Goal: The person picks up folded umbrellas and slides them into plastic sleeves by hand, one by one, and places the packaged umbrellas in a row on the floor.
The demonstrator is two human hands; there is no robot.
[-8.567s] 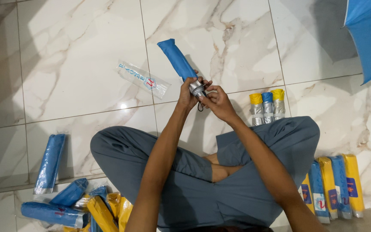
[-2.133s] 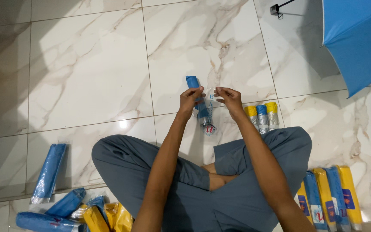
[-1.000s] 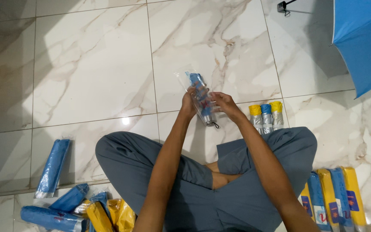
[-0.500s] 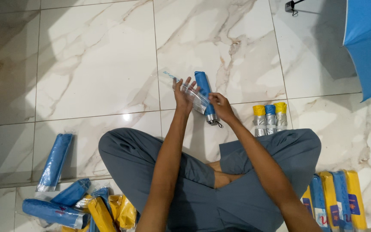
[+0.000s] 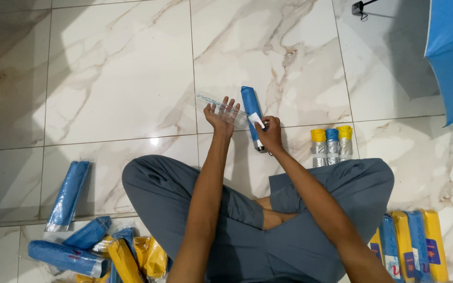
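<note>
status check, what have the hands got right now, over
Left hand on clear plastic sleeve. Right hand grips folded blue umbrella. Nothing between them.

Floor (image 5: 106,78): polished marble-look tile, glossy, veined white and beige. Folded umbrella (image 5: 251,116): matt blue cloth, metallic tip; clear sleeve (image 5: 221,107): thin glossy transparent plastic film. Trousers (image 5: 184,194): matt grey cloth; packed umbrellas (image 5: 412,251) at the floor's lower right corner: shiny plastic wrap

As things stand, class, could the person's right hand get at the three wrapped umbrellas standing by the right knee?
Probably yes. The right hand grips the folded blue umbrella, so it would have to let go first. The three wrapped umbrellas stand just beside it on bare floor, with nothing between.
</note>
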